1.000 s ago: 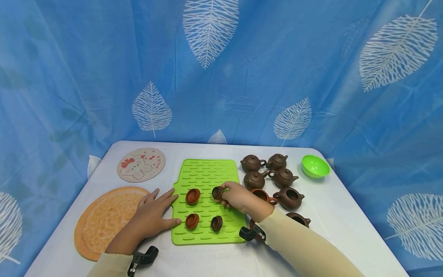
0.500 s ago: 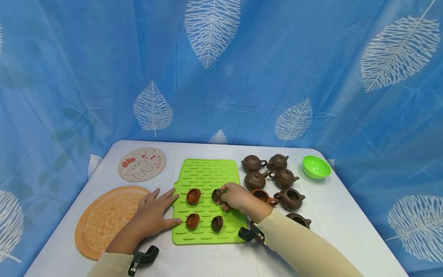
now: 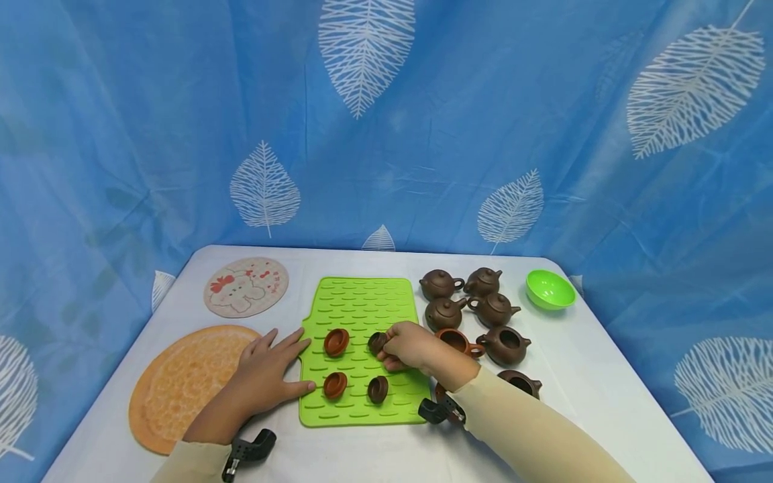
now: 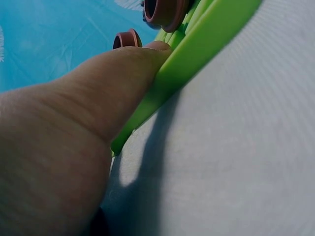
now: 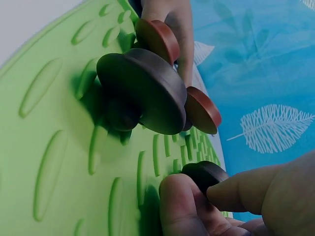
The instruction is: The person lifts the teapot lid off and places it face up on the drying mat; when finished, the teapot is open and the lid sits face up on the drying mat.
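Note:
My right hand [image 3: 410, 349] pinches a dark brown teapot lid [image 3: 377, 343] between thumb and fingers, low over the green ridged mat [image 3: 365, 302]. The right wrist view shows the same dark lid [image 5: 204, 174] at my fingertips. My left hand [image 3: 266, 372] lies spread, its fingertips and thumb on the mat's left edge. Two reddish-brown lids, one farther back [image 3: 336, 342] and one nearer [image 3: 335, 386], lie tipped on the mat beside a second dark lid [image 3: 378, 389]. That dark lid looms large in the right wrist view, its knob down against the mat.
Several dark teapots [image 3: 445, 314] stand right of the mat, two of them lidless. A reddish-brown lidless pot [image 3: 454, 340] sits by my right wrist, another mostly hidden under it. A green bowl [image 3: 550, 290] is at far right. Left are a round rabbit mat [image 3: 246, 287] and an orange round mat [image 3: 187, 382].
My right hand has lowered the dark lid slightly toward the near side of the mat and tilted it. My left hand has stayed in place.

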{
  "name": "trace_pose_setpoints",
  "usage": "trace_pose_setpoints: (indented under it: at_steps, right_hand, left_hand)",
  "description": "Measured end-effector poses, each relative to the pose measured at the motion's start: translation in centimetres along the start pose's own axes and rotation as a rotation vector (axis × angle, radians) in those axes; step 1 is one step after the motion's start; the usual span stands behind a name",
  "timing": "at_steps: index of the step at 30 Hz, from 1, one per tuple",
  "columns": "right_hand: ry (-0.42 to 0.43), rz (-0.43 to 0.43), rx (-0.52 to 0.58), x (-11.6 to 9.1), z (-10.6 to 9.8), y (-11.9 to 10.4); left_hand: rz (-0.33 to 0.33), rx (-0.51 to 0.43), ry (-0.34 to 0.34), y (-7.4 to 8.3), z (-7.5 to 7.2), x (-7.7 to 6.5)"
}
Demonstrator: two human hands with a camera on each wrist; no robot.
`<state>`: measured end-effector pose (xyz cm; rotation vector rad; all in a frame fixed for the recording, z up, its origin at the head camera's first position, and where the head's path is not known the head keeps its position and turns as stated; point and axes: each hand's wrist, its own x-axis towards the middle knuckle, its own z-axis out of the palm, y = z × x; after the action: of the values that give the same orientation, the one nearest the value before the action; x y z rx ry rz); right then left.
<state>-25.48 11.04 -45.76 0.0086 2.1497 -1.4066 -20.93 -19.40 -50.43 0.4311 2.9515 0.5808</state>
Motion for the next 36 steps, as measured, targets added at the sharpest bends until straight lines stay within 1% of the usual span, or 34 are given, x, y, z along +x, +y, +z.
trace_pose_setpoints:
  at_steps: [3,6,8,11,16,19,24,28,31,36]
  right_hand:
    - [-0.001,0.007,-0.004,-0.4,-0.2,0.1]
    - [-0.008,0.009,0.019,-0.8,-0.4,0.2]
    - [-0.011,-0.002,0.028,-1.1,-0.5,0.3]
    - [0.008,-0.046,-0.005,-1.8,-0.8,0.3]
    - [0.092,-0.131,-0.160,-2.8,-1.4,0.1]
    - [0.133,-0.151,-0.206,-3.3,-1.8,-0.2]
    - [0.198,-0.189,-0.175,-3.8,-3.0,-0.7]
    - [0.295,-0.220,-0.152,-3.9,-4.3,-0.9]
    - [0.357,-0.227,-0.144,-4.1,-5.7,-1.0]
    - [0.408,-0.233,-0.169,-4.5,-8.3,-0.9]
  left_hand:
    - [-0.002,-0.005,-0.003,0.1,-0.1,0.0]
    - [-0.002,-0.010,-0.004,0.1,-0.1,-0.1]
    - [-0.002,-0.011,-0.005,0.1,-0.1,-0.1]
    - [0.000,-0.010,-0.004,0.1,-0.1,-0.1]
    - [0.011,-0.009,0.001,0.1,0.0,-0.1]
    - [0.016,-0.011,0.005,0.1,0.0,-0.1]
    - [0.017,-0.008,0.009,0.0,-0.1,-0.1]
    - [0.014,-0.007,0.009,0.0,-0.2,-0.1]
    - [0.012,-0.006,0.010,0.0,-0.2,0.0]
    - [0.004,-0.013,0.000,0.1,-0.1,-0.1]
